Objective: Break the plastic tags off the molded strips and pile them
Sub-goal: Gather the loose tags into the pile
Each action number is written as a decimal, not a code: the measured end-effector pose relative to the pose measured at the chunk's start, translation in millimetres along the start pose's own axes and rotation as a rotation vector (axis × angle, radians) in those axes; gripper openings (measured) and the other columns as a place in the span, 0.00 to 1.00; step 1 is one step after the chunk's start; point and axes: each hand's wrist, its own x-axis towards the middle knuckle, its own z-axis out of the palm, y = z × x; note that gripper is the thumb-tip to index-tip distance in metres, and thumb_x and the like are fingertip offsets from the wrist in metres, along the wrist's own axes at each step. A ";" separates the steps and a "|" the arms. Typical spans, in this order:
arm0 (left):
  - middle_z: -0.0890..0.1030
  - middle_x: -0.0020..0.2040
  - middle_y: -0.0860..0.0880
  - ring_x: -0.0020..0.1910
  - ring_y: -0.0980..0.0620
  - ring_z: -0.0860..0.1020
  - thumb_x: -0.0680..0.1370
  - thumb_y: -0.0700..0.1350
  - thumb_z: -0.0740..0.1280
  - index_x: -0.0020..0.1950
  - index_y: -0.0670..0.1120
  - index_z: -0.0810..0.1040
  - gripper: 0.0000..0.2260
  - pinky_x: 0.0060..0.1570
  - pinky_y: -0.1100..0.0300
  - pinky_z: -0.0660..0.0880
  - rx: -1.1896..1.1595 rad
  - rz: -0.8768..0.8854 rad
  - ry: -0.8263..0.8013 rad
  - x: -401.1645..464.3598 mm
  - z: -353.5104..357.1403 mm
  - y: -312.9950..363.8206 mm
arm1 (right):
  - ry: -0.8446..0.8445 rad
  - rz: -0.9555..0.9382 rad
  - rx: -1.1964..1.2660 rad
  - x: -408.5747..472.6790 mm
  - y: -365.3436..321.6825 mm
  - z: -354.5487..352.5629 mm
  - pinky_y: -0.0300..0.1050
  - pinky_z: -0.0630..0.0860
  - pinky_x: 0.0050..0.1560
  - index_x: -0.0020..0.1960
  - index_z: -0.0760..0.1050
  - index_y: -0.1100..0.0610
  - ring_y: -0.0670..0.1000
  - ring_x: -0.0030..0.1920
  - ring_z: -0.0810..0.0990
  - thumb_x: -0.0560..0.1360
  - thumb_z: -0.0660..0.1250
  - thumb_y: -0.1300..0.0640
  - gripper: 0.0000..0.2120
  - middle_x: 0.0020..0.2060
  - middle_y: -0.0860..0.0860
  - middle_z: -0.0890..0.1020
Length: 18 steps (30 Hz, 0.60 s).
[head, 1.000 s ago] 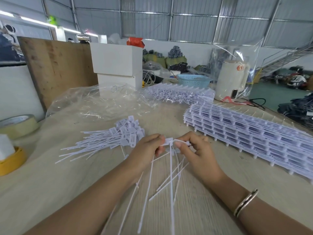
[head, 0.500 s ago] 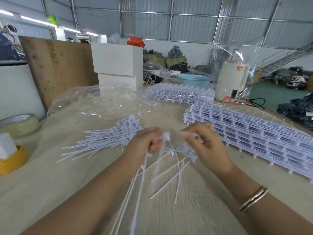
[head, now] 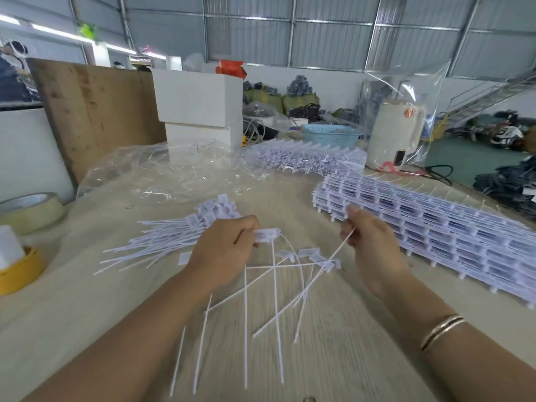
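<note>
My left hand [head: 223, 250] grips the heads of several white plastic tags [head: 266, 235], whose long tails hang down toward me. My right hand [head: 368, 242] pinches a thin white strip stem [head: 333, 256] that still carries a few tag heads at its lower end. Between the hands, loose tags [head: 307, 253] lie crossed on the table. Left of my left hand lies a pile of separated tags [head: 174, 236] with their heads to the right. A tall stack of uncut molded strips [head: 435, 230] runs along the right side of the table.
A crumpled clear plastic bag [head: 162, 175] and a second strip stack [head: 304, 158] lie farther back. Tape rolls [head: 32, 210] and a yellow roll [head: 20, 271] sit at the left edge. White boxes [head: 200, 105], a blue basket [head: 330, 136] and a white kettle [head: 394, 132] stand behind.
My hands have pulled apart: the right hand moved right and up with the stem, the left kept the tag heads. More loose tags lie between them.
</note>
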 end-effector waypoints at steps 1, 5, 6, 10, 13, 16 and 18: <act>0.75 0.29 0.45 0.30 0.45 0.73 0.70 0.47 0.53 0.31 0.53 0.70 0.10 0.35 0.47 0.70 0.059 0.006 -0.011 -1.0 2.2 -1.7 | 0.015 0.124 -0.079 -0.8 7.8 5.2 0.39 0.72 0.34 0.32 0.76 0.52 0.44 0.28 0.73 0.75 0.67 0.49 0.14 0.27 0.45 0.76; 0.79 0.33 0.50 0.31 0.50 0.75 0.73 0.47 0.53 0.45 0.58 0.71 0.10 0.34 0.51 0.72 0.151 0.041 -0.069 -2.3 7.7 -5.1 | -0.003 0.024 -0.808 12.0 26.4 16.3 0.41 0.74 0.45 0.40 0.82 0.53 0.51 0.40 0.78 0.74 0.68 0.51 0.08 0.36 0.47 0.80; 0.79 0.34 0.53 0.31 0.51 0.76 0.75 0.46 0.54 0.49 0.59 0.70 0.10 0.33 0.53 0.72 0.163 0.046 -0.081 -2.0 9.0 -6.2 | -0.013 -0.056 -1.016 13.6 28.6 17.5 0.44 0.71 0.55 0.46 0.82 0.52 0.51 0.48 0.77 0.75 0.67 0.50 0.08 0.44 0.49 0.81; 0.78 0.37 0.57 0.33 0.53 0.77 0.79 0.42 0.57 0.56 0.52 0.68 0.08 0.34 0.63 0.63 0.236 0.121 -0.086 -2.1 16.7 -5.7 | -0.001 -0.237 -1.012 -1.4 23.3 21.6 0.53 0.61 0.66 0.57 0.78 0.49 0.53 0.63 0.68 0.76 0.63 0.46 0.12 0.58 0.49 0.75; 0.79 0.38 0.53 0.35 0.51 0.76 0.80 0.42 0.56 0.58 0.49 0.67 0.07 0.40 0.57 0.63 0.239 0.218 -0.083 -4.4 21.3 4.7 | -0.165 -0.316 -0.850 -18.7 16.2 34.3 0.56 0.63 0.61 0.45 0.76 0.41 0.49 0.55 0.71 0.76 0.58 0.42 0.09 0.48 0.45 0.77; 0.81 0.46 0.51 0.44 0.49 0.78 0.79 0.46 0.53 0.59 0.47 0.68 0.10 0.51 0.55 0.67 0.264 0.264 -0.057 -6.8 24.3 12.6 | -0.348 -0.313 -0.889 -24.1 18.5 41.5 0.57 0.65 0.59 0.43 0.80 0.47 0.49 0.52 0.72 0.76 0.59 0.42 0.14 0.42 0.47 0.78; 0.80 0.49 0.52 0.46 0.51 0.77 0.80 0.47 0.54 0.57 0.48 0.68 0.09 0.55 0.54 0.65 0.313 0.240 -0.035 -7.1 23.5 12.2 | -0.336 -0.323 -0.718 -23.3 17.1 39.4 0.61 0.65 0.59 0.42 0.80 0.51 0.51 0.50 0.74 0.77 0.64 0.51 0.09 0.40 0.50 0.78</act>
